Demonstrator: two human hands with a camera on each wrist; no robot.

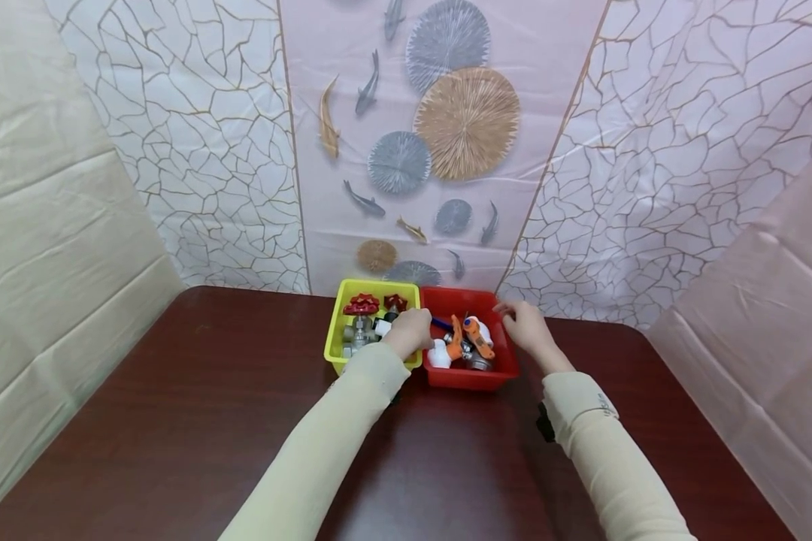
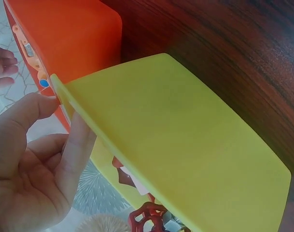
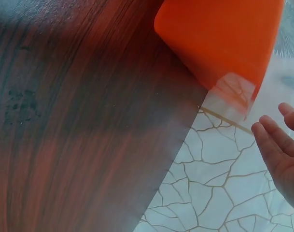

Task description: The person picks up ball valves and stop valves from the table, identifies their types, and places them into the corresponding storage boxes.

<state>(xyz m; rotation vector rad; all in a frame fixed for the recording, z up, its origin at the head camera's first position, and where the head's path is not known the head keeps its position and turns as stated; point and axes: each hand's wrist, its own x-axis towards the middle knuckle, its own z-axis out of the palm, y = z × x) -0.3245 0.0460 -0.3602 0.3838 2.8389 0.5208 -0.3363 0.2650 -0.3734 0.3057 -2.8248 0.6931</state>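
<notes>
My left hand (image 1: 409, 333) pinches the rim of a yellow bin (image 1: 334, 330) at its near right side. In the left wrist view the thumb and fingers (image 2: 81, 145) lie on either side of that rim. Inside the yellow bin are metal valves with red handwheels (image 1: 362, 304) and a white fitting (image 1: 382, 327). A red bin (image 1: 470, 380) stands against it on the right, with orange-handled valves (image 1: 479, 338) and a white elbow-like piece (image 1: 439, 354). My right hand (image 1: 528, 330) hovers by the red bin's right rim, fingers loosely bent, holding nothing.
Both bins stand toward the back of a dark reddish-brown table (image 1: 243, 406). Behind it hangs a patterned cloth (image 1: 352, 225), and pale cloth walls (image 1: 61, 263) close in both sides.
</notes>
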